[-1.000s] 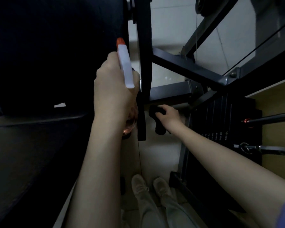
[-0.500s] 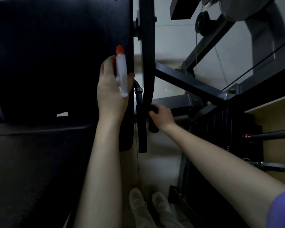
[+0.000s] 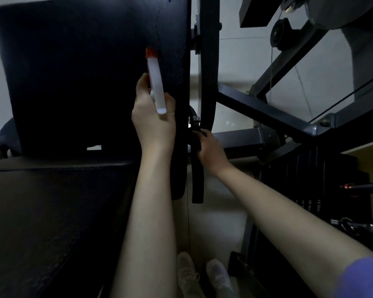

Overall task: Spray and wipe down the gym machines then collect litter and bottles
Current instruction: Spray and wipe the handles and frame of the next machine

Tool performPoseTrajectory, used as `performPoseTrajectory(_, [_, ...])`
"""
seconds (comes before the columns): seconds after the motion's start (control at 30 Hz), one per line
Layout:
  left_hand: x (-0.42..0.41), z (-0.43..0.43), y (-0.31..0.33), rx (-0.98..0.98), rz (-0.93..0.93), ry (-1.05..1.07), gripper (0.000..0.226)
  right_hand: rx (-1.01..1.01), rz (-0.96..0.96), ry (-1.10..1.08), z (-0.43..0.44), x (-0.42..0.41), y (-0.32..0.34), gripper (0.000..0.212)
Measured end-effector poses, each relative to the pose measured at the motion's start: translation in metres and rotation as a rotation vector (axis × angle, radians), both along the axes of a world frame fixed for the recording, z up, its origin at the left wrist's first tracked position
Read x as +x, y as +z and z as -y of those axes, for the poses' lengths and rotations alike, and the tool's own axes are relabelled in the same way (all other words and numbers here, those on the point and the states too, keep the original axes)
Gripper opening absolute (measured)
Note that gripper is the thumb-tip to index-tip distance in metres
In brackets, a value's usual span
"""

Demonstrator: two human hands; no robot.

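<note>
L hand (image 3: 153, 123) is up in front of the black back pad (image 3: 84, 72), near the pad's right edge. The arm is stretched fwd from the btm of view, wrist straight, back of the hand to the camera. Fingers and thumb are curled tight round the neck of the spray bottle (image 3: 156, 87). Its white head sticks up past the knuckles w/ the orange nozzle on top, over the pad face. The bottle body is hidden under the hand.

R hand (image 3: 211, 151) comes in on a long diagonal from the btm right corner, purple sleeve (image 3: 364, 278) at the shoulder end, forearm bare. It sits lower than the L hand and just right of the pad's right edge. Fingers are wrapped on a dark cloth (image 3: 195, 136), clamped against the upright bar (image 3: 207, 61). It's too dim to see where cloth ends and bar starts.

Seat pad (image 3: 52, 211) fills the btm left. Weight stack (image 3: 310, 179) stands to the right. Shoes (image 3: 187, 274) show on the pale floor between the arms.
</note>
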State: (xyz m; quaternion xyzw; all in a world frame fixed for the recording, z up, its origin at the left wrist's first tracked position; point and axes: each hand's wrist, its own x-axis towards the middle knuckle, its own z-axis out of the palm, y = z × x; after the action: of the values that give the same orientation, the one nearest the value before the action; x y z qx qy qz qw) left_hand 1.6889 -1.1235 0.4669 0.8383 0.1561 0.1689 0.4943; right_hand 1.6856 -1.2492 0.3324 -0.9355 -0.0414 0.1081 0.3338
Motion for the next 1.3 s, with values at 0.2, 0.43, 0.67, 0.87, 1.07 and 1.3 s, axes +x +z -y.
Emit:
performPoseTrajectory(0.2, [0.000, 0.001, -0.001, 0.020, 0.014, 0.010, 0.042, -0.086, 0.003, 0.003, -0.006, 0.049, 0.004, 0.064])
performPoseTrajectory(0.43, [0.002, 0.000, -0.001, 0.012, 0.006, 0.025, 0.045, -0.120, 0.044, 0.116, 0.008, -0.001, 0.007, 0.052])
performPoseTrajectory(0.67, [0.003, 0.000, -0.008, -0.004, 0.018, 0.017, 0.044, -0.035, 0.013, 0.027, -0.010, 0.016, 0.009, 0.049])
performPoseTrajectory(0.87, [0.000, 0.000, -0.004, -0.005, 0.024, -0.014, 0.044, -0.184, -0.021, 0.153, 0.004, 0.002, 0.017, 0.039])
performPoseTrajectory(1.07, [-0.020, 0.000, 0.002, -0.054, 0.138, -0.135, 0.031, 0.028, -0.022, 0.032, 0.002, 0.007, 0.025, 0.041])
performPoseTrajectory(1.3, [-0.039, 0.007, 0.010, -0.206, 0.145, -0.212, 0.030, 0.111, -0.096, 0.039, 0.020, -0.001, 0.020, 0.032])
